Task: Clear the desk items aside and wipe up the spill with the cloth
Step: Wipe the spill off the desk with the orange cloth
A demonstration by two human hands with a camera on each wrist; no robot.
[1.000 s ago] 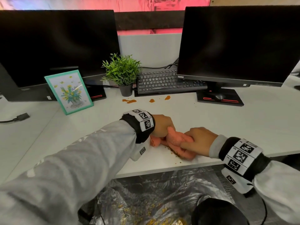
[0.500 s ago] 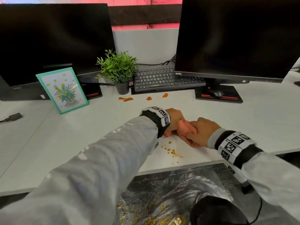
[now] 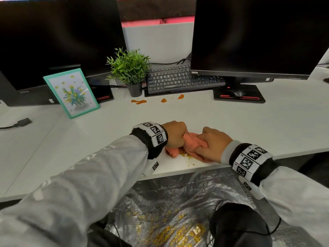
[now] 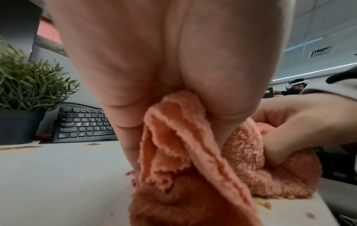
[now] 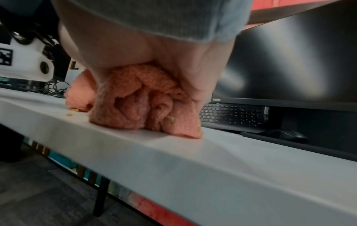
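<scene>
A bunched orange cloth (image 3: 191, 143) lies on the white desk (image 3: 249, 125) near its front edge. My left hand (image 3: 175, 133) grips the cloth's left end (image 4: 173, 137) in a fist. My right hand (image 3: 211, 145) grips the cloth's right part (image 5: 139, 97) and holds it down on the desk. Yellow-orange crumbs (image 3: 188, 158) lie under and just in front of the cloth. Three orange spill blots (image 3: 138, 101) sit farther back, in front of the keyboard (image 3: 178, 79).
A potted plant (image 3: 129, 68) and a framed flower picture (image 3: 71, 91) stand at the back left. Two dark monitors (image 3: 258, 32) flank the keyboard, with a mouse (image 5: 286, 134) on the right stand. A foil sheet (image 3: 169, 202) with crumbs lies below the desk edge.
Both hands pushed the cloth away from the front edge, leaving crumbs behind it, then drew it back toward the edge over those crumbs.
</scene>
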